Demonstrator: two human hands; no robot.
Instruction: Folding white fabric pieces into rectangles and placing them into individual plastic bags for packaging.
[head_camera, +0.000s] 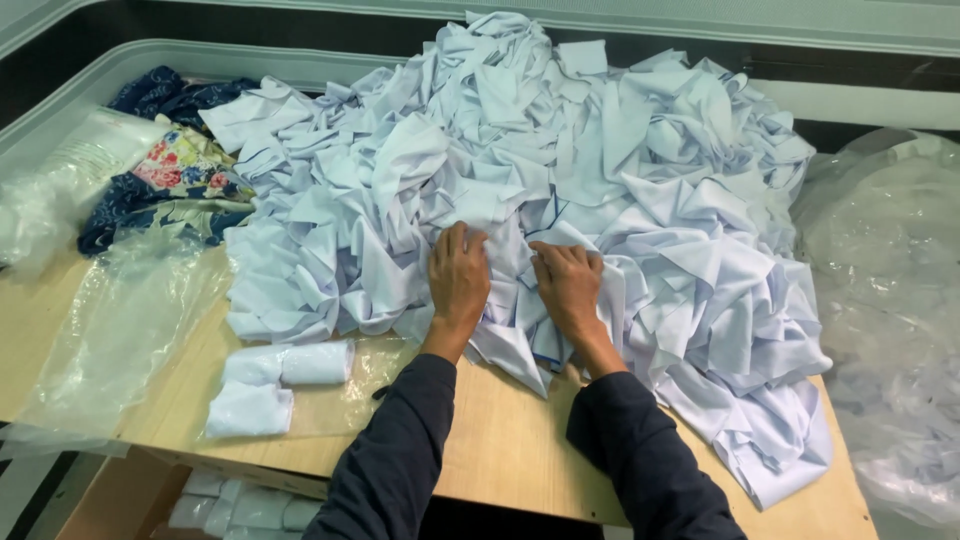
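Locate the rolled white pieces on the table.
In the head view, the rolls lie left of the left hand, on the table just below the white fabric pile, on clear plastic.

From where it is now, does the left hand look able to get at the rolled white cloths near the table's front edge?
Probably yes. The left hand rests on the pale blue fabric pile, and the rolled white cloths lie just to its left on the table, nothing between them.

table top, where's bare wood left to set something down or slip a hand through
Bare wood shows on the table along the near edge, between the two dark sleeves and right of the rolled white cloths. The pale blue fabric pile fills the middle and right, under both hands; clear plastic bags cover the left.
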